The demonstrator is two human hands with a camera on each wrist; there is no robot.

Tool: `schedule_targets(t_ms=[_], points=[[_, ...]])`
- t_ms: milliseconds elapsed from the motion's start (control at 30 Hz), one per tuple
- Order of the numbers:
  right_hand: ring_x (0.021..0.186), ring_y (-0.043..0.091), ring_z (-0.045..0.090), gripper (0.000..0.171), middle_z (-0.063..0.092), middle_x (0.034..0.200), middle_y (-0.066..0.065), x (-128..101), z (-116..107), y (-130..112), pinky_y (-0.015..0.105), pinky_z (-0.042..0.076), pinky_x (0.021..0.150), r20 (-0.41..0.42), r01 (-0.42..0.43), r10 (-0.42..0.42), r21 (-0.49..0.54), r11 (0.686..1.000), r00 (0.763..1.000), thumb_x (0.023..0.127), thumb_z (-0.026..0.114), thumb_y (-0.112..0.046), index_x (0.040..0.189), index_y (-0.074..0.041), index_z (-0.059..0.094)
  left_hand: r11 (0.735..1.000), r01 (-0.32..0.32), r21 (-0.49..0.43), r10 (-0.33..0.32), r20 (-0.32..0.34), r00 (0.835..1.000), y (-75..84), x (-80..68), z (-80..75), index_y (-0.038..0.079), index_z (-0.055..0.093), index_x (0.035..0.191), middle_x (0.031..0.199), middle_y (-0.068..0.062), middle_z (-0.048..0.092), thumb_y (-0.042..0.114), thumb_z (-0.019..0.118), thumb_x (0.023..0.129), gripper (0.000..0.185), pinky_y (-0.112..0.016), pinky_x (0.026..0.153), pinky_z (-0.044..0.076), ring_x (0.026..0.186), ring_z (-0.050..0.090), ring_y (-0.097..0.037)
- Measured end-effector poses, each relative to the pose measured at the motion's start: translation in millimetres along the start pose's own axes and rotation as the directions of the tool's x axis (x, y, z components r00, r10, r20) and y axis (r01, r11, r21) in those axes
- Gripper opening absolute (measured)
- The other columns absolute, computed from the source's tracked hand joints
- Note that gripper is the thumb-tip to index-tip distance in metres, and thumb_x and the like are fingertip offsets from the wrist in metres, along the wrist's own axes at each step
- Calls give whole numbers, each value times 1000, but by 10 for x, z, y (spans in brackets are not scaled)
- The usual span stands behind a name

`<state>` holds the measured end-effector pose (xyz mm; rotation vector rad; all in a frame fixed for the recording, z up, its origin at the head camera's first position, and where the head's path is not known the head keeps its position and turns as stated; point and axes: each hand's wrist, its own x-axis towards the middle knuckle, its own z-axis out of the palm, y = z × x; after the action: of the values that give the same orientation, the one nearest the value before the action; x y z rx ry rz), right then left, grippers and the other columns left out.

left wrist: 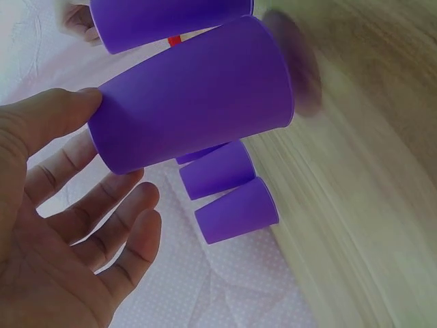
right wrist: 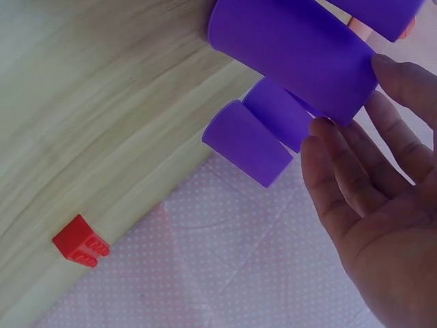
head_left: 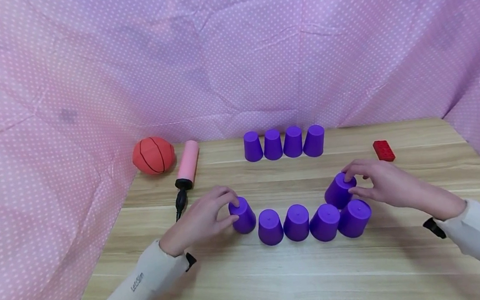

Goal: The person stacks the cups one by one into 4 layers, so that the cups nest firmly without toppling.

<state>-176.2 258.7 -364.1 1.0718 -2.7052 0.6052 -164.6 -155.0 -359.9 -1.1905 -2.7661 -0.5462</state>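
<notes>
While both hands work the near arc of upturned purple cups on the wooden table [head_left: 277,280], caught mid-arrangement; left hand [head_left: 199,220] at eight o'clock, thumb and fingers curled round the top of the leftmost cup [head_left: 242,215]; seen from the left wrist as a loose clasp, thumb on the cup's base edge, fingers spread beneath; right hand [head_left: 386,182] at four o'clock, fingertips pinching the top of the tilted cup [head_left: 339,190], tipped off upright and sitting just behind the arc's right end; between the two, four cups [head_left: 310,222] standing mouth-down, touching or nearly so; further back at twelve o'clock, a tidy row of four cups [head_left: 284,143], untouched by either hand.

Judged about half done: far row set, near line formed but its ends in hand, the tilted cup not yet seated; nothing stacked on anything so far.

Off to ten o'clock, an orange ball [head_left: 153,155] beside a pink pump [head_left: 186,166]; at two o'clock, a red brick [head_left: 383,151]; behind all, pink dotted cloth [head_left: 231,55].
</notes>
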Motion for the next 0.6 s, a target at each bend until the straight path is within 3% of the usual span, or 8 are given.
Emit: schedule_targets(t_ms=[233, 433, 600], points=[[84, 8, 54, 28, 56, 96, -5, 80, -75, -7, 25, 45, 66, -40, 68, -70, -39, 997, 997, 63, 75, -14, 84, -18, 57, 1000, 14, 2, -13, -60, 998, -34, 66, -19, 22, 53, 92, 101, 12, 44, 30, 64, 76, 22, -20, 74, 41, 93, 41, -2], [83, 6, 51, 27, 56, 94, -5, 189, -153, -24, 17, 39, 69, -88, 128, -131, -44, 991, 987, 62, 74, -13, 84, -16, 58, 1000, -8, -10, 6, -109, 994, -63, 172, -75, 18, 54, 92, 98, 11, 45, 27, 65, 75, 22, -21, 77, 39, 93, 41, -5], [80, 7, 53, 27, 57, 95, -4, 311, -237, -59, 22, 43, 63, -129, 142, -148, -52, 988, 980, 64, 74, -13, 85, -15, 58, 1000, -14, -10, 12, -134, 991, -101, 286, -151, 16, 53, 93, 97, 8, 46, 26, 62, 77, 21, -23, 75, 40, 91, 42, -8]])
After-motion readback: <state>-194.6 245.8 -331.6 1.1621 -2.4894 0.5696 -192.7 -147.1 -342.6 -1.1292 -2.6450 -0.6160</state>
